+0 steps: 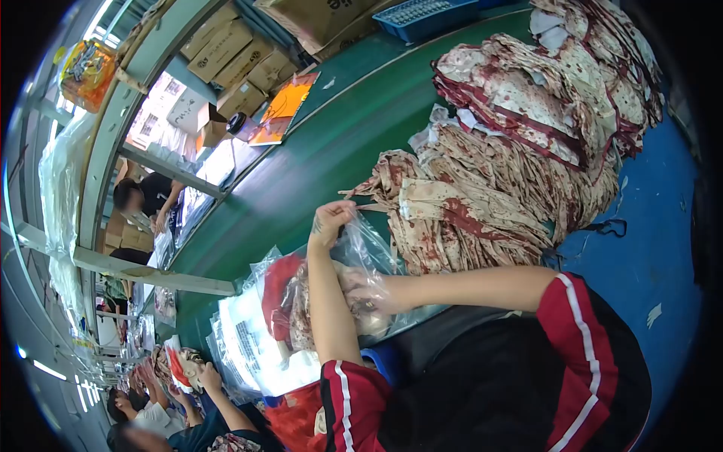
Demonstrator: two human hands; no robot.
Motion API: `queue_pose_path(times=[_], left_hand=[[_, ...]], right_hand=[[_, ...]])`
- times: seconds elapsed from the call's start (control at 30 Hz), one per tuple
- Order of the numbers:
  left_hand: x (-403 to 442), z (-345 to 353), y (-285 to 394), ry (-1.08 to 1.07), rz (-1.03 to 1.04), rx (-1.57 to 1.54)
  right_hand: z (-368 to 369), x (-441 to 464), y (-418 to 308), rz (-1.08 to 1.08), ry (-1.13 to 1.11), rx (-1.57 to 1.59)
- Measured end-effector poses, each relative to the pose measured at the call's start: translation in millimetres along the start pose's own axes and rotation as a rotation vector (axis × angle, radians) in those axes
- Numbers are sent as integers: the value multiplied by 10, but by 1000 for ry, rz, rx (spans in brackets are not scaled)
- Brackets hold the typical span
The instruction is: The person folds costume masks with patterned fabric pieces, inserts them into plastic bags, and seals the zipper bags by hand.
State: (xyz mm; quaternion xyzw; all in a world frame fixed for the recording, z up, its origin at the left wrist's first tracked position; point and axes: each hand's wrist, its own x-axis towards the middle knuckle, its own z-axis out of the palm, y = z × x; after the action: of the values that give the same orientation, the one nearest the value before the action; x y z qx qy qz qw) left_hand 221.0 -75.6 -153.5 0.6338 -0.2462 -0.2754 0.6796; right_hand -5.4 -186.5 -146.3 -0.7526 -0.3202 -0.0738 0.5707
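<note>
My left hand [331, 220] is raised, its fingers closed in a pinch on the edge of a clear plastic bag [374, 239]. Under that film, my right hand [367, 290] touches a bundle [290, 297] of red cloth and beige, red-spotted fabric. Blur and plastic obscure the right fingers, and I cannot tell how they are bent. The bundle lies over a stack of clear bags with white sheets [245, 343]. Close beyond my hands rises a large pile of beige, red-stained fabric pieces [482, 203].
A green conveyor belt [279, 188] runs beyond my hands, with a blue tray [425, 19] and cardboard boxes [226, 49] behind it. Red hair-like fibres [297, 422] lie by my left sleeve. At lower left a co-worker's hand [211, 377] holds a mask with a red-and-white hat [183, 365].
</note>
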Motion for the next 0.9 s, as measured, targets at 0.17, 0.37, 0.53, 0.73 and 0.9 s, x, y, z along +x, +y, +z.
queue_pose_path(times=[0.17, 0.37, 0.53, 0.73, 0.9], left_hand=[[-5, -41, -42, -39, 41, 28], [12, -9, -29, 127, 15, 56], [-15, -15, 15, 133, -11, 58], [-17, 4, 28, 60, -31, 15], [9, -41, 3, 38, -38, 62]], right_hand=[[-442, -560, -677, 204, -7, -143], [-317, -759, -920, 190, 168, -383], [-338, -958, -800, 321, 131, -147], [-381, -965, -749, 419, 13, -168], [-733, -562, -879, 501, 57, -124]])
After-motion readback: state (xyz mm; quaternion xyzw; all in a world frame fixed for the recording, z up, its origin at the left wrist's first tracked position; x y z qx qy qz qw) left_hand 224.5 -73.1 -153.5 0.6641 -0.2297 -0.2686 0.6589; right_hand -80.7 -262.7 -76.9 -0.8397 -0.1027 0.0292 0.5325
